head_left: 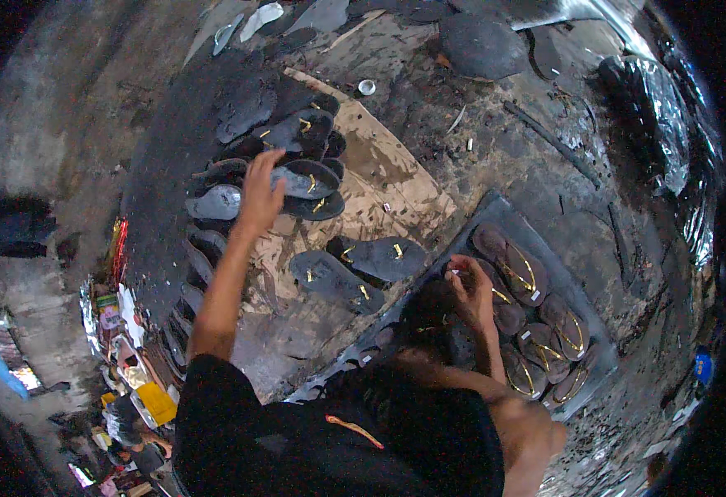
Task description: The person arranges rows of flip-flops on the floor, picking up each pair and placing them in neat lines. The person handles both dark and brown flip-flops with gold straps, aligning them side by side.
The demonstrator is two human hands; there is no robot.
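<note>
My left hand reaches over a heap of dark flip-flops, its fingers stretched out. It lies against a grey flip-flop sole, and the fingertips' far side is hidden. On the right, my right hand is closed in a pinch. A small white piece shows at its fingertips, too small to name surely. Beside that hand, brown flip-flops with gold straps stand in rows, several bearing small white labels. A pair of dark flip-flops with short gold strap ends lies between my hands.
Tan cardboard lies under part of the heap. The brown flip-flops rest on a dark sheet. A white cap and a dark strip are on the stained floor. Shiny plastic wrapping stands far right; clutter lies left.
</note>
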